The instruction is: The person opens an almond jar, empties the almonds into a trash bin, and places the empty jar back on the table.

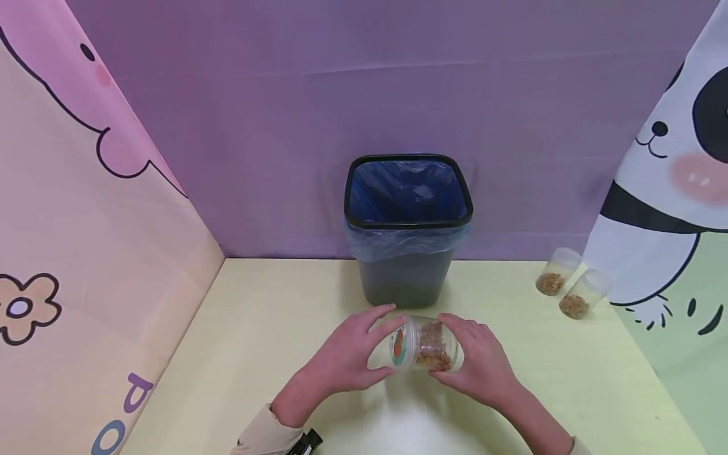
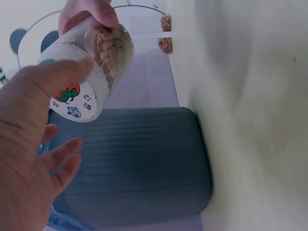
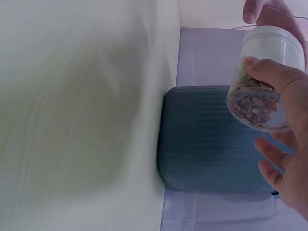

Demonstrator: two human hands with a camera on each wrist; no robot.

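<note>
A clear plastic jar (image 1: 433, 344) of brown nut-like pieces is held on its side above the table. My right hand (image 1: 483, 363) grips its base end, thumb on one side and fingers on the other. The jar's lid (image 2: 77, 98) bears a label with a red fruit picture and faces left. Around that lid my left hand (image 1: 352, 354) is spread, its fingers loose and its fingertips right at the rim. In the right wrist view the brown pieces (image 3: 255, 108) lie toward the base of the jar.
Just behind the hands stands a dark grey trash bin (image 1: 406, 278) with a blue bag (image 1: 406, 189) inside. Two clear jars holding brown pieces, a farther one (image 1: 550, 281) and a nearer one (image 1: 577, 303), lie tilted at the table's back right. A purple backdrop (image 1: 273, 158) rises behind.
</note>
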